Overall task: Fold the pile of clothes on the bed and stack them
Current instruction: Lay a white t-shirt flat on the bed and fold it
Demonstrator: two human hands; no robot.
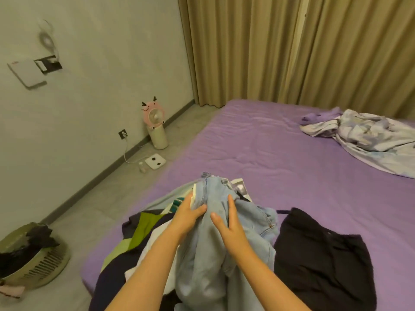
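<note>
A pair of light blue jeans [251,223] lies bunched on top of the clothes pile at the near end of the purple bed [269,149]. My left hand [188,213] rests on the jeans' left side, fingers pushed into a fold near the waistband. My right hand [229,221] grips the denim just beside it, thumb and index finger straight on top. Under the jeans sit a green, navy and white garment [134,241] and a pale top. A black garment [323,261] lies flat to the right of the pile.
A crumpled pale floral quilt [368,135] lies at the bed's far right. On the floor to the left stand a pink deer fan [156,124], a white scale [155,161] and a laundry basket [33,261]. Beige curtains [292,48] hang behind the bed.
</note>
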